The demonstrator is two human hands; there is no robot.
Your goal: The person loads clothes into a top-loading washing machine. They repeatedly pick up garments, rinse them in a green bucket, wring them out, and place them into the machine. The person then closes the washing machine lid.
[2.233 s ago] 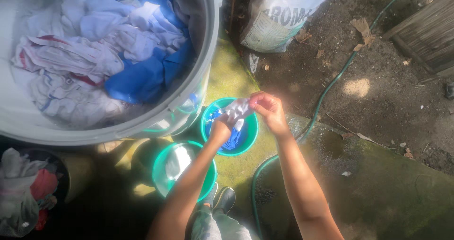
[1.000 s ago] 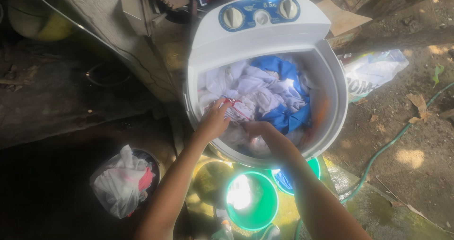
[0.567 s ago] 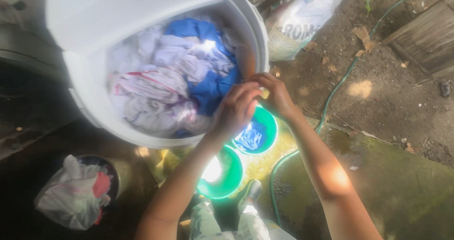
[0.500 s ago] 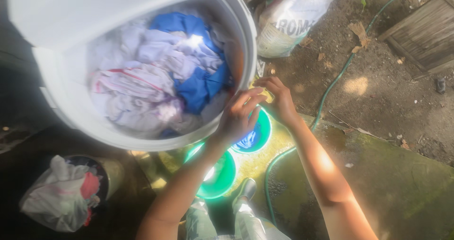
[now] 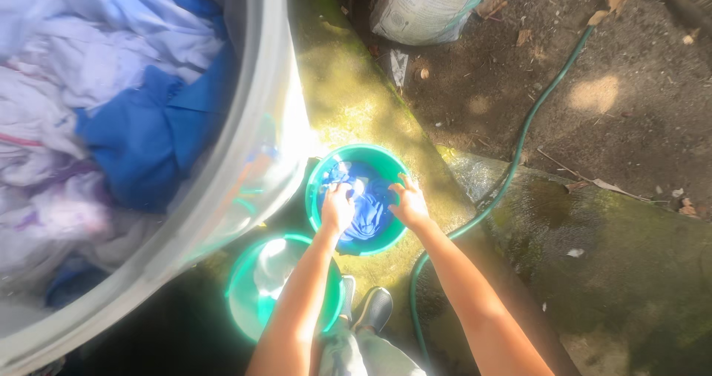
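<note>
A green bucket stands on the wet ground and holds blue cloth in water. My left hand reaches into it with fingers curled on the blue cloth. My right hand rests at the bucket's right rim with fingers spread, touching the cloth's edge. A second green bucket with water stands nearer to me, under my left forearm. The white washer tub at the left is full of white and blue clothes.
A green hose runs from the upper right down past the buckets. A white sack lies at the top. Dark shoes show at the bottom. Damp mossy concrete lies to the right, dirt with dry leaves beyond.
Both hands have come down from the washer tub's rim into the farther green bucket. The view has swung down and to the right, so the tub now fills the left side.
</note>
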